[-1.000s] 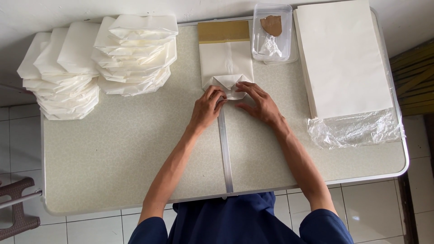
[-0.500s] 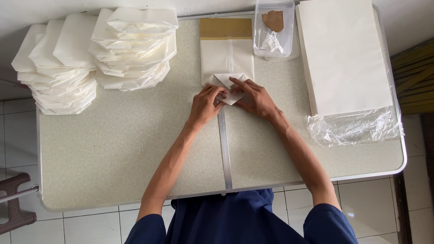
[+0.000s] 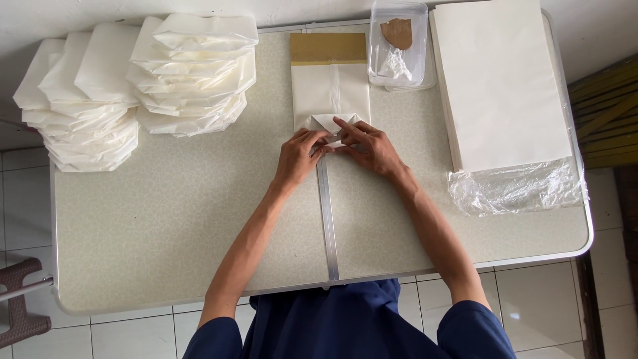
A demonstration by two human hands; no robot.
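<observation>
- Speckled folding table over a white tiled floor, with a metal seam down its middle.
- Left hand and right hand: fingertips pressed together on the folded end of a white paper bag lying near the far edge, centre.
- Far-left corner: stacks of folded bags.
- Right edge: flat paper stack on plastic wrap; clear container beside it.

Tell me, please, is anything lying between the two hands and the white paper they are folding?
Nothing visible does. The left hand and right hand already rest directly on the folded white paper, fingertips at its near folded end.
</observation>
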